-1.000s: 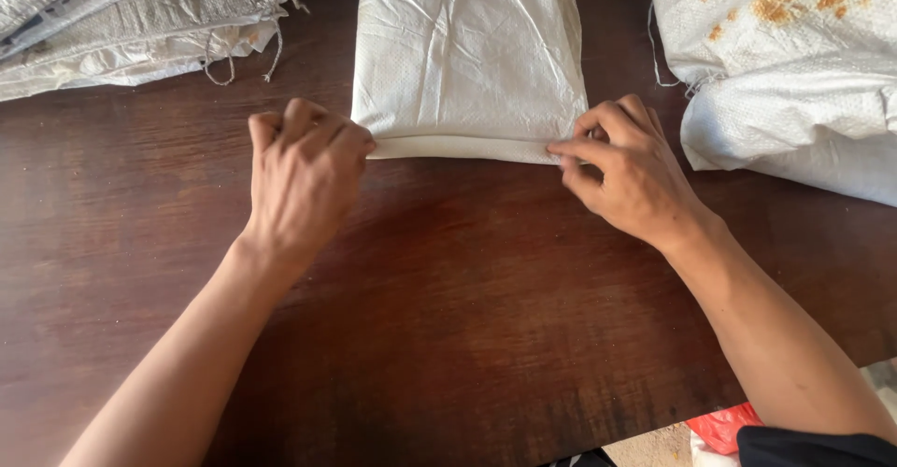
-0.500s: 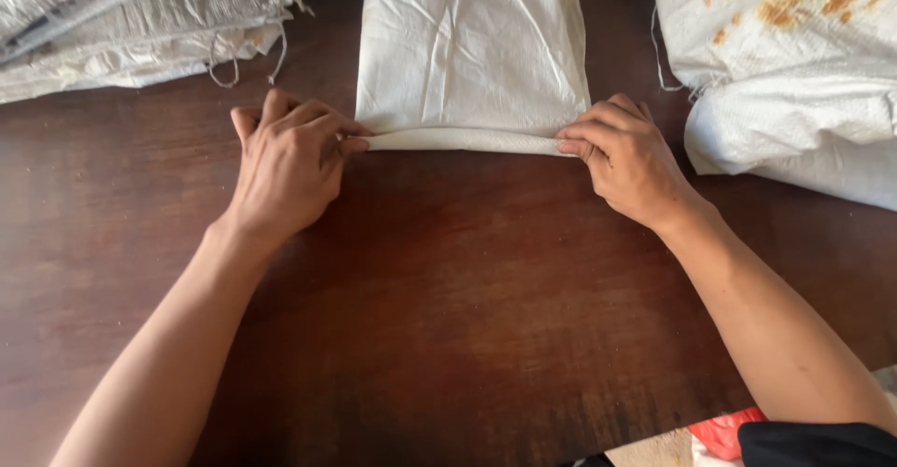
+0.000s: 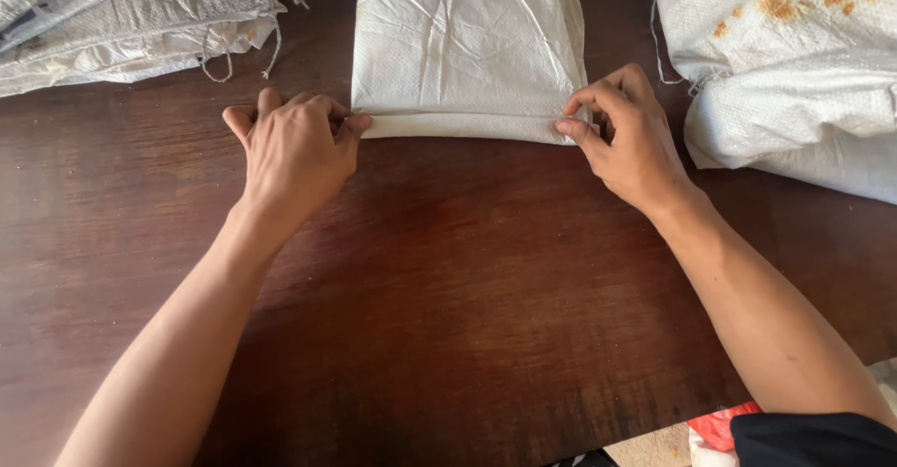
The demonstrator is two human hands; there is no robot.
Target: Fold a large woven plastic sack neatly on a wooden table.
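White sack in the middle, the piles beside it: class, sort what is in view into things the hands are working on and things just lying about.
In hand: white woven sack, near edge folded, pinched by left hand and right hand.

Lying about: stacked sacks, stained sack, red item, all on or by the wooden table.

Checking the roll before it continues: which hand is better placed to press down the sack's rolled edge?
Probably both: the left hand pinches the left end of the white sack, the right hand the right end.

Place: looked like a sack-handling workroom.
Evidence: stacked woven sacks (image 3: 131, 19) and a stained sack (image 3: 794, 47) lay on a dark wooden table (image 3: 448, 318).
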